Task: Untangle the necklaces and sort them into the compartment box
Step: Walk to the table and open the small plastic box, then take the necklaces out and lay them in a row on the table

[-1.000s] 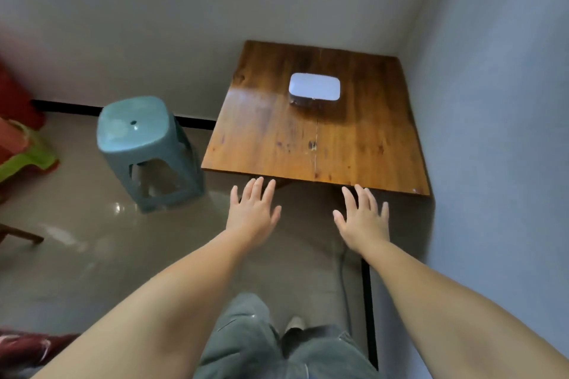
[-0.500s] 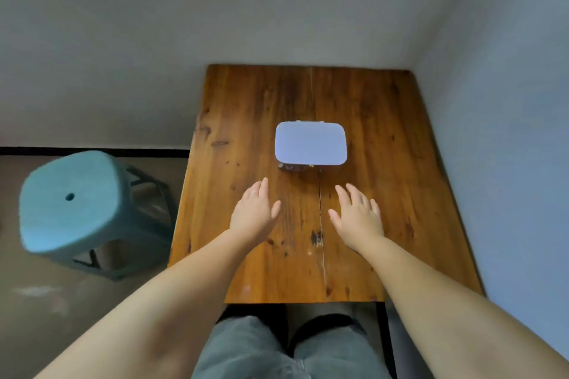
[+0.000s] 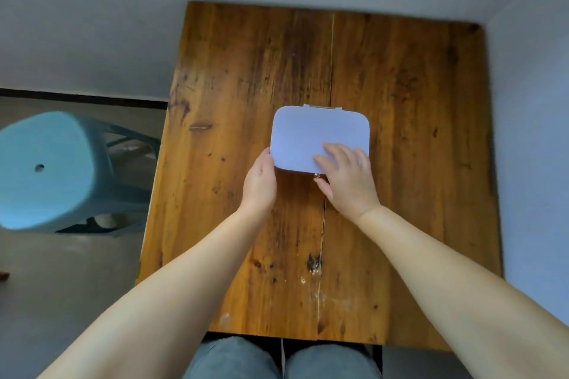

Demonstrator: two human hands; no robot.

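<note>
Evidently both hands were on the closed compartment box (image 3: 308, 129), about to open it

Box lay mid-table (image 3: 400, 86), long axis running 9 to 3 o'clock, hinge tab at 12, small gold clasp (image 3: 316, 175) facing the person at 6. Left hand (image 3: 260, 184) touched the 8 o'clock corner, loosely curled, gripping nothing firmly; right hand (image 3: 346, 177) lay flat-fingered across the lid's 5 o'clock corner, thumb near the clasp. Best to steady the base left and lift at the clasp. No necklaces showed

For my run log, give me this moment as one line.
stage: opening box | box: lid shut, on table | left hand: at box's left edge | right hand: fingers on lid | necklaces: none visible
</note>
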